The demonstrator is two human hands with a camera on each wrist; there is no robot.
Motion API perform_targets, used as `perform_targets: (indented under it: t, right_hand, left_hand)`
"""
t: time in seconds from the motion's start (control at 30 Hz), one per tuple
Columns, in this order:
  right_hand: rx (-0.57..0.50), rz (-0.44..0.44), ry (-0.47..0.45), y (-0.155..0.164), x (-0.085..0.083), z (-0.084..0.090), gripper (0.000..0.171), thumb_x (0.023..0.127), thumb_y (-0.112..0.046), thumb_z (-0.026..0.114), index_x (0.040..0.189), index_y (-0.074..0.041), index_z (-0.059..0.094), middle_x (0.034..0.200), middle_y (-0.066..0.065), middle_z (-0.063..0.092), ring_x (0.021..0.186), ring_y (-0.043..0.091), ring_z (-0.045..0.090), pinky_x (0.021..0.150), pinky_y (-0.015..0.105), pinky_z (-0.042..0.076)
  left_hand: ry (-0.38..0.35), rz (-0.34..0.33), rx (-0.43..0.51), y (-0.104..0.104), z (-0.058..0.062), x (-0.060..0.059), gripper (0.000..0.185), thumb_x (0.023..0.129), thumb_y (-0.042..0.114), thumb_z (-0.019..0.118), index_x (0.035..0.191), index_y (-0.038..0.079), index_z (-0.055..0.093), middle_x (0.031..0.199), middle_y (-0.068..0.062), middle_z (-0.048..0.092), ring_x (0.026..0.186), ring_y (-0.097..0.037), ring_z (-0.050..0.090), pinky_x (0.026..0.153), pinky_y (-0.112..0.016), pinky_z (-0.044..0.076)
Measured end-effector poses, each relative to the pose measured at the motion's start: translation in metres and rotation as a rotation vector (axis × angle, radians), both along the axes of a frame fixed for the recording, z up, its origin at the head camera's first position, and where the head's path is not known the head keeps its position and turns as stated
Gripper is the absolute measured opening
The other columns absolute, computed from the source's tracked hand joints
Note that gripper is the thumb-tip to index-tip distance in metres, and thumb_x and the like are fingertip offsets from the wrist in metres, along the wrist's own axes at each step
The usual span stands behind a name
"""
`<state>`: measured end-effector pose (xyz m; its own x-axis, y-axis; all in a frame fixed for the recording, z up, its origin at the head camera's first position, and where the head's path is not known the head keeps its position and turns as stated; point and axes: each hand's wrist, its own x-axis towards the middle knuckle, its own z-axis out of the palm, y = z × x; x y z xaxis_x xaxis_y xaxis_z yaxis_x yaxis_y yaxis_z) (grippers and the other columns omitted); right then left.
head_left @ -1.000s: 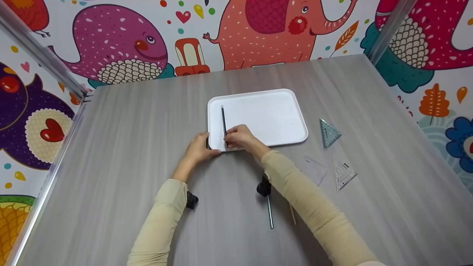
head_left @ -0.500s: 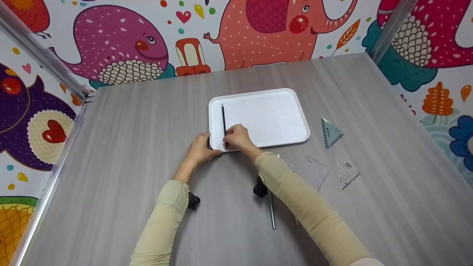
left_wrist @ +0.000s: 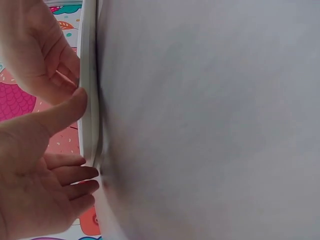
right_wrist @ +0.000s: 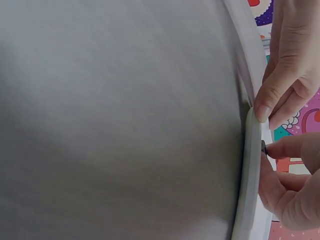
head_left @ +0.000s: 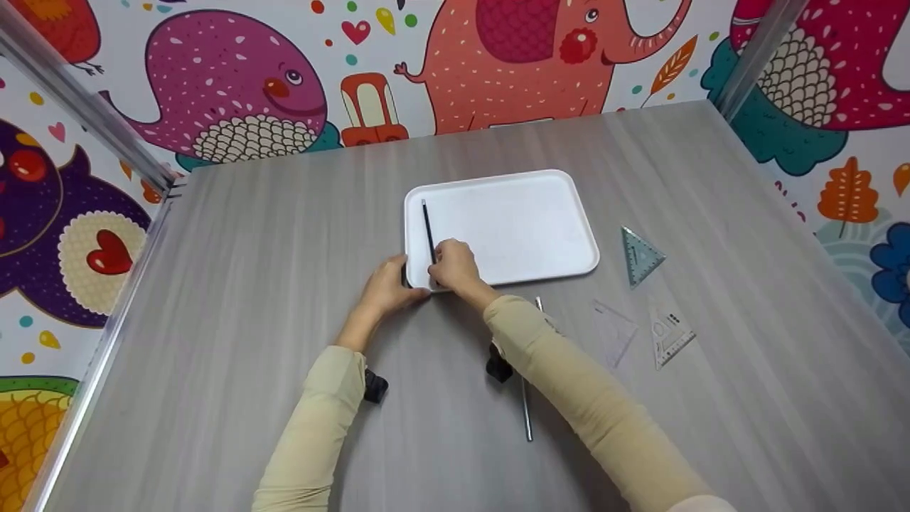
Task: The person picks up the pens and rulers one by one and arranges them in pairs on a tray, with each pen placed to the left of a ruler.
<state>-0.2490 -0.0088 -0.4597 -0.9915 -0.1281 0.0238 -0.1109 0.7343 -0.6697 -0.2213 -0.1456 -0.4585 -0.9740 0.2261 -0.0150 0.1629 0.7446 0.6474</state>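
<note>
My right hand (head_left: 455, 264) pinches the near end of a slim black pencil (head_left: 428, 224) between thumb and fingers. The pencil points away from me along the left side of a white rectangular tray (head_left: 519, 227), its pale tip towards the far rim. At the tray's near left corner, my left hand (head_left: 386, 286) holds on, thumb on the front rim and fingers along the left side. The left wrist view shows that thumb (left_wrist: 75, 102) against the rim. In the right wrist view the pencil's dark end (right_wrist: 263, 146) shows at the right fingertips, just inside the rim.
Right of the tray lie a teal set square (head_left: 641, 257), a clear set square (head_left: 670, 336) and another clear flat drawing piece (head_left: 613, 333). A silvery stick (head_left: 527, 412) lies partly under my right forearm. A patterned wall (head_left: 519, 64) borders the grey table (head_left: 284, 235).
The pencil has shifted left on the tray, closer to its left rim. My right forearm has swung slightly left, covering a tan stick. The left hand keeps its place at the corner.
</note>
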Motion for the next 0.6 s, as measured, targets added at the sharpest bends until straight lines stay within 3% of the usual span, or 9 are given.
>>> perform_targets:
  t: [0.13,0.3,0.6]
  right_hand:
    - [0.004,0.014,-0.001,-0.0026,0.0031,0.0013,0.006,0.07,0.0,0.06,0.073,0.003,0.065,0.058,0.0,0.05,0.057,0.015,0.044,0.049,0.021,0.035]
    - [-0.002,0.009,-0.024,-0.0056,0.0032,0.0018,0.004,0.07,-0.001,0.062,0.07,0.003,0.064,0.056,0.0,0.047,0.057,0.016,0.044,0.048,0.022,0.034]
    - [-0.01,0.008,-0.015,-0.0087,0.0021,-0.001,0.003,0.07,0.0,0.062,0.071,0.003,0.062,0.07,0.01,0.061,0.062,0.017,0.046,0.058,0.03,0.044]
  left_hand:
    - [0.01,-0.01,0.012,0.0007,0.0009,0.0005,0.054,0.068,0.008,0.076,0.114,-0.01,0.054,0.111,-0.025,0.057,0.1,-0.033,0.053,0.09,-0.043,0.04]
    - [0.011,-0.007,0.01,0.0008,0.0009,0.0002,0.051,0.067,0.006,0.075,0.112,-0.009,0.055,0.109,-0.025,0.058,0.1,-0.034,0.053,0.09,-0.044,0.04]
    - [-0.004,0.005,-0.006,0.0,0.0018,-0.0001,0.049,0.067,0.006,0.074,0.111,-0.008,0.056,0.109,-0.024,0.058,0.098,-0.032,0.053,0.089,-0.044,0.041]
